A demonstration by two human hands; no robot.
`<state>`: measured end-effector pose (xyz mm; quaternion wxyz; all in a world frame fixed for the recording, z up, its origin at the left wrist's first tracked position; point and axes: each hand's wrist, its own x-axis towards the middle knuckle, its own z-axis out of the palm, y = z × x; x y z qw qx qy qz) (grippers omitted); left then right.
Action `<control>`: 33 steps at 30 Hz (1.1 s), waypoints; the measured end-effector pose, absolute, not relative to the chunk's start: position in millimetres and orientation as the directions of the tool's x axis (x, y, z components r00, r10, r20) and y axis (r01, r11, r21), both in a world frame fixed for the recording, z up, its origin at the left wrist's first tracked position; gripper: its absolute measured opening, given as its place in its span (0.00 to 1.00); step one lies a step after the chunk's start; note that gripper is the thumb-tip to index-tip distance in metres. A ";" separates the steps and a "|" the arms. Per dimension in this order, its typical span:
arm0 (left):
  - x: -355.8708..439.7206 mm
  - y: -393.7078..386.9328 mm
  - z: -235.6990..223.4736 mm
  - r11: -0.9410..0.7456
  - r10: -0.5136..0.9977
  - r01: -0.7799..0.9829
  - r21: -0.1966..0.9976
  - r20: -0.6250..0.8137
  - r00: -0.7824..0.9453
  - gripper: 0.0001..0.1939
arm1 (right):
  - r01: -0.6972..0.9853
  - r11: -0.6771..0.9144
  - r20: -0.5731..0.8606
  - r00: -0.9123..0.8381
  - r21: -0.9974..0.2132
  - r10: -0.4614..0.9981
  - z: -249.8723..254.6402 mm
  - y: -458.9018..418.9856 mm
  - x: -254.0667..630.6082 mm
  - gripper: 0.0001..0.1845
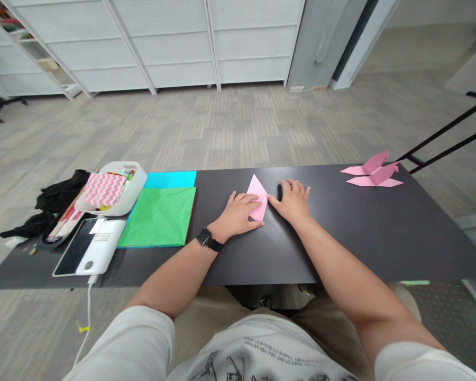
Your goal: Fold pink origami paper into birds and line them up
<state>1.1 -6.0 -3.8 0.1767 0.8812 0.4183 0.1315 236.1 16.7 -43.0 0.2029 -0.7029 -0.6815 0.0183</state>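
Forward-down head view over tabletop (388, 227)

Nothing is legible; the lettering (280, 352) on the white shirt (216, 338) blurs.

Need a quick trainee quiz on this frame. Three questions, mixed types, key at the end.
1. Multiple choice: which hand lies across the folded pink paper? A) left B) right C) neither
2. True or false: the green paper lies to the left of the folded pink paper.
3. Count: how many pink paper birds are at the right end of the dark table?

Key:
1. A, the left hand.
2. True.
3. Two.
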 end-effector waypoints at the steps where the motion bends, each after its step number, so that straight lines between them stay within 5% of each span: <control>1: 0.9 -5.9 -4.5 -0.590 0.782 0.688 0.424 0.087 0.617 0.32 | 0.949 -0.002 0.251 0.086 -0.315 0.964 -42.6 17.4 235.9 0.36; 6: -0.9 -6.0 -4.8 -0.596 0.776 0.680 0.426 0.089 0.624 0.34 | 0.925 0.052 0.316 0.075 -0.376 0.946 -34.7 18.6 240.8 0.28; 11: -2.3 -7.5 -4.4 -0.620 0.756 0.662 0.421 0.097 0.647 0.39 | 0.812 0.371 0.347 -0.223 -0.451 0.911 -24.1 7.9 244.4 0.12; 15: -1.6 -7.4 -5.2 -0.618 0.759 0.638 0.460 0.137 0.636 0.38 | 0.724 0.517 0.334 -0.399 -0.456 0.854 -24.5 -2.0 241.0 0.12; 21: -7.8 1.9 -3.8 -0.564 0.822 0.658 0.498 0.264 0.505 0.16 | 0.763 0.495 0.271 -0.416 -0.415 0.868 -27.0 0.5 242.1 0.10; 25: -18.3 13.1 -7.8 -0.448 0.892 0.772 0.451 0.285 0.352 0.17 | 0.793 0.453 0.265 -0.372 -0.408 0.890 -27.4 4.2 247.7 0.10; 33: -22.9 17.8 -14.1 -0.437 0.899 0.792 0.426 0.240 0.366 0.15 | 0.786 0.435 0.237 -0.366 -0.439 0.900 -27.7 4.5 251.1 0.11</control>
